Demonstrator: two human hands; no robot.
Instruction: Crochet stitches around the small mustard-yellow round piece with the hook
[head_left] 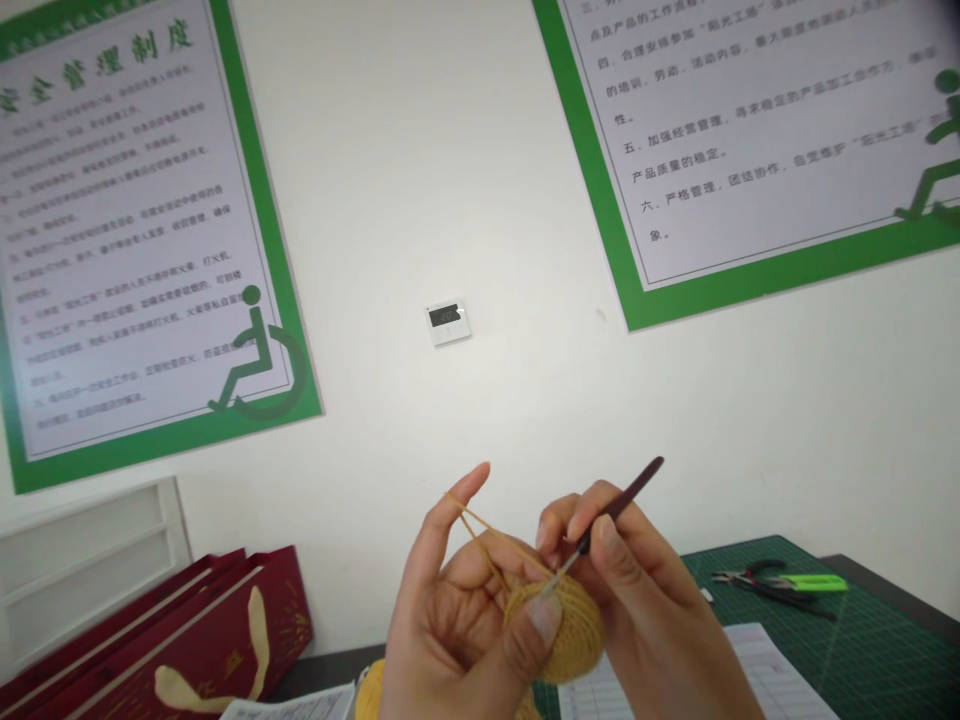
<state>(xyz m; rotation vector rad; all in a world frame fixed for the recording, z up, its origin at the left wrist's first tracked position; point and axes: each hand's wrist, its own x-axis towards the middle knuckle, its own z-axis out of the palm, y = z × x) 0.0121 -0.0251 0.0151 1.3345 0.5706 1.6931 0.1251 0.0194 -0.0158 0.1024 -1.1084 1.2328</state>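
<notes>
Looping yellow yarn (480, 530) over its raised forefinger, the left hand (457, 630) cradles a rounded crocheted piece (570, 635) between both hands, while the right hand (645, 590) pinches a dark crochet hook (619, 505) at the stitches; green-handled pliers (780, 582) lie on a green cutting mat (862, 640).

"What's on the poster (135, 230) left of the wall control panel (448, 321)?"

"The heading reads 安全管理制度, above small lines of text, with a wheelchair symbol (255, 355) at the lower right."

"And the second poster (750, 130), right of the panel?"

"Item 五 begins 加强经营管理, item 六 begins 严格管理, and there's another wheelchair symbol (930, 150)."

"The panel's display?"

"Maybe 20; it's too blurred to be sure."
</notes>
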